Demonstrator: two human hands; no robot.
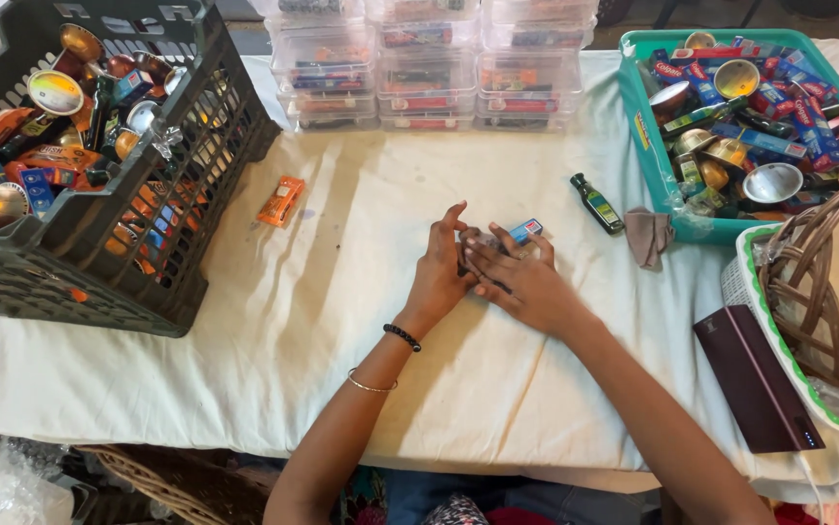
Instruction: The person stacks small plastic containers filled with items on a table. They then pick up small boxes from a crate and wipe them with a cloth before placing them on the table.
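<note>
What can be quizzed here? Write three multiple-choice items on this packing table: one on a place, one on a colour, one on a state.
1. Where does the small dark bottle lie?
A. in the black crate
B. on the white cloth beside the teal bin
C. in the wicker basket

2. What colour is the lone packet lying near the black crate?
A. orange
B. green
C. white

3. How are the two hands placed?
A. both raised off the table
B. one inside the teal bin
C. together at the table's middle, over small items

Answers: 1 B, the bottle rests on the cloth left of the teal bin. 2 A, its wrapper is orange. 3 C, the left hand and right hand meet around a small blue box.
</note>
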